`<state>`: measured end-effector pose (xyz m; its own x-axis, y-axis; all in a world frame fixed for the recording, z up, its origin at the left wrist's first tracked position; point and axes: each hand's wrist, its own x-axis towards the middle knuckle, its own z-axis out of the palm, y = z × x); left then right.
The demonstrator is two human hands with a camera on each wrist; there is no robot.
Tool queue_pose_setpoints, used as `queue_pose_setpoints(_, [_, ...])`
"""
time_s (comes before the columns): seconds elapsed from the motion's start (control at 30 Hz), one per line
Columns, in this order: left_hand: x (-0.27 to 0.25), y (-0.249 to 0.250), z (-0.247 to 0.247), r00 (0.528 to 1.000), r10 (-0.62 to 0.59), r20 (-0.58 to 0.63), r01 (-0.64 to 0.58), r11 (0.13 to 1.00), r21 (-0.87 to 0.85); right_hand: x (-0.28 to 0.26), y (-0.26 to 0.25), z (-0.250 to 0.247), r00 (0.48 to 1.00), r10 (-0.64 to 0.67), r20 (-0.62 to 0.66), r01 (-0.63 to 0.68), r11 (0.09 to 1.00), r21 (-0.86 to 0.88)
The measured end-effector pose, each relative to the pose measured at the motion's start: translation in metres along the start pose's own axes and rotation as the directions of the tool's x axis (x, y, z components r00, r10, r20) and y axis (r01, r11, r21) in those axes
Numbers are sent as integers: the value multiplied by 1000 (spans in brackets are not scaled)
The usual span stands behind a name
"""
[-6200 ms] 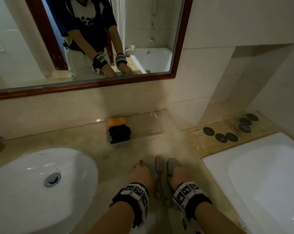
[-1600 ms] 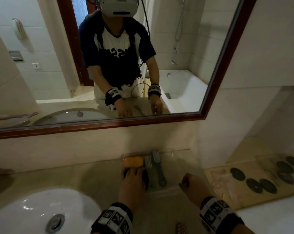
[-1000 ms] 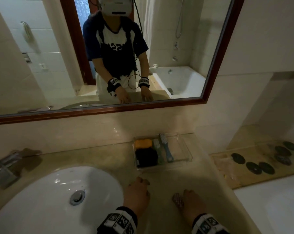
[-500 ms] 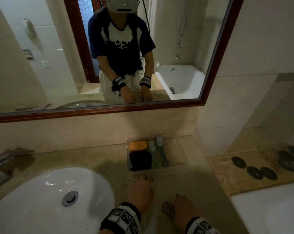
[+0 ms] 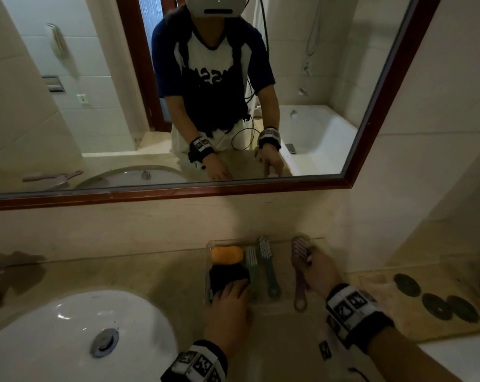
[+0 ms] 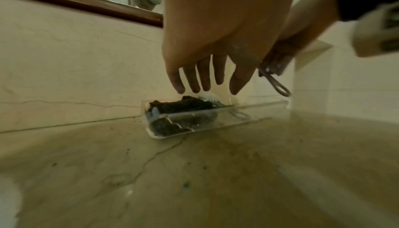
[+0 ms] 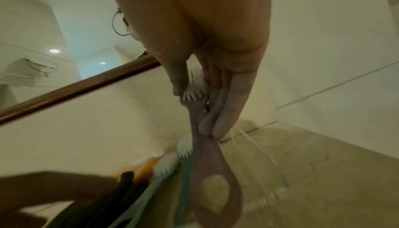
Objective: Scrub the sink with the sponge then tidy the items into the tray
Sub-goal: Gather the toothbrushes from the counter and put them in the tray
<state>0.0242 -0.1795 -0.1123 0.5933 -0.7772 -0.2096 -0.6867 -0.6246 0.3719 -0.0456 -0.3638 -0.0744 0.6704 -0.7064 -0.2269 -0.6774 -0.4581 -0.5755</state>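
Right hand (image 5: 320,268) pinches a mauve plastic brush (image 5: 299,267) with a looped handle, held over the right part of the clear rectangular plastic tray (image 5: 320,245). Left hand (image 5: 229,306), fingers straight, rests at the tray's near-left corner by the black sponge (image 5: 227,275); an orange soap bar (image 5: 227,254) and two green brushes (image 5: 260,264) lie inside the tray.

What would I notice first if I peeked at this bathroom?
Probably the big mirror showing the person leaning over the counter. Below it, the right hand holds a pink brush over a clear tray by the wall, and a white sink sits on the left.
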Motion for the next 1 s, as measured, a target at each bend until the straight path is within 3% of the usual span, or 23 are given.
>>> queue_pose_setpoints(0.13, [4, 2, 13, 984, 121, 128, -138, 980, 141, 33, -10, 4, 1000, 14, 2, -14, 1000, 12])
queue_pose_setpoints(0.2, [7, -2, 18, 976, 110, 186, -135, 982, 129, 44, -9, 14, 996, 71, 45, -72, 997, 23])
queue_pose_setpoints(0.3, [15, -11, 37, 988, 72, 137, -94, 981, 168, 56, -7, 28, 990, 117, 80, -115, 993, -32])
queue_pose_setpoints(0.37, [16, -10, 37, 980, 75, 187, -107, 980, 167, 61, -5, 35, 986, 144, 85, -136, 987, -90])
queue_pose_setpoints(0.57, [18, -13, 55, 983, 83, 162, -110, 980, 167, 63, -1, 46, 979, 139, 151, -89, 950, -299])
queue_pose_setpoints(0.67, [12, -1, 37, 978, 100, 181, -138, 968, 211, 58, -3, 46, 979, 134, 156, -76, 941, -329])
queue_pose_setpoints(0.73, [7, -1, 26, 988, 109, 111, -120, 989, 90, 52, -6, 41, 983, 136, 123, -92, 946, -310])
queue_pose_setpoints(0.8, [1, -5, 15, 993, 120, 24, -121, 990, 72, 45, -13, 34, 990, 122, 71, -100, 960, -261])
queue_pose_setpoints(1.0, [-37, -39, -29, 984, -9, -179, 1, 999, -44, 14, -58, 27, 1000, -14, -26, 8, 973, -233])
